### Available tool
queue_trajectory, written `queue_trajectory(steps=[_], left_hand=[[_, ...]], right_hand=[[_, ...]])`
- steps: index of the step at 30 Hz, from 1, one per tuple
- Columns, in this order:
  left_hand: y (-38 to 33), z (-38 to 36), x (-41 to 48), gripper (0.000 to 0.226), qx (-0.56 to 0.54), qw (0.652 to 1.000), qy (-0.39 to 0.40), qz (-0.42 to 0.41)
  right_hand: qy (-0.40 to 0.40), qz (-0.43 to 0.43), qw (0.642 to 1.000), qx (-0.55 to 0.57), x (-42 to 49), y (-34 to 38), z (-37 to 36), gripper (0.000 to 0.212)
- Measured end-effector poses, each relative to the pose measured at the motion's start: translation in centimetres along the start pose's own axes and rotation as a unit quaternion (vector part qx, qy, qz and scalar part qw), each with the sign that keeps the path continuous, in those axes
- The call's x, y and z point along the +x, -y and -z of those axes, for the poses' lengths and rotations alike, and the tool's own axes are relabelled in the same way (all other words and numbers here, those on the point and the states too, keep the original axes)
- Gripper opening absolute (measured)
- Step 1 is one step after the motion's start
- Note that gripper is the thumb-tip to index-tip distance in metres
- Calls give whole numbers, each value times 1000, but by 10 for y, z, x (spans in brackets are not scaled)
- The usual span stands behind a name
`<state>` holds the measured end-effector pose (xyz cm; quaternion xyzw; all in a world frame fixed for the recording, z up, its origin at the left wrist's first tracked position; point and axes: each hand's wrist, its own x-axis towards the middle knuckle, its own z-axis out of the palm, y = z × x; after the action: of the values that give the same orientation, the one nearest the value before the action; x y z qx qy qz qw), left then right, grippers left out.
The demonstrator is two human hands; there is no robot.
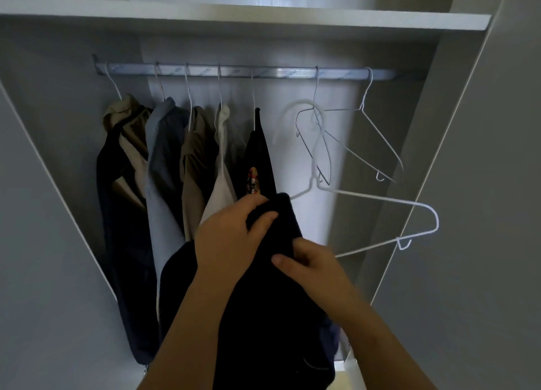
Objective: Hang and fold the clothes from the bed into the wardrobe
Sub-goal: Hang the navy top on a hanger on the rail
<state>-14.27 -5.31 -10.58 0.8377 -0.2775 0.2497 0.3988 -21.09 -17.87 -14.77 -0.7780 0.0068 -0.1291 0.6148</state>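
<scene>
Rail (pixel 246 73): repeated blue print, blurred, approx. "…HONG", rest illegible. Garment graphic (pixel 253 179): no legible txt.

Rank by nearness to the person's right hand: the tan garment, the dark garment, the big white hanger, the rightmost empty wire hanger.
From the right hand:
1. dark garment, gripped in that hand.
2. big white hanger, just up and to the right.
3. rightmost empty wire hanger, on the rail, above right.
4. tan garment, at the rail's far left.
</scene>
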Motion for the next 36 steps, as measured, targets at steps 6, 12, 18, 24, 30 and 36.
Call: queue_trajectory(steps=[6, 12, 18, 24, 30, 36], left_hand=[[26, 33, 15, 25, 24, 998, -58, 29], [56, 66, 20, 24, 38, 999, -15, 30], [72, 82, 13, 25, 62, 998, 18, -9], [90, 92, 1, 28, 135, 984, 82, -79], [103, 91, -9, 31, 96, 985, 126, -74], [104, 88, -13, 39, 178, 957, 188, -130]], right_hand=[[150, -174, 904, -361, -18, -56, 12, 27], [59, -182, 805, -562, -18, -71, 37, 31], [-66, -138, 773, -615, -7, -72, 49, 23], [-150, -100, 803, -569, 0, -72, 53, 17], [-196, -86, 809, -547, -1, -70, 55, 15], [-243, -35, 857, -453, 1, -62, 60, 10]])
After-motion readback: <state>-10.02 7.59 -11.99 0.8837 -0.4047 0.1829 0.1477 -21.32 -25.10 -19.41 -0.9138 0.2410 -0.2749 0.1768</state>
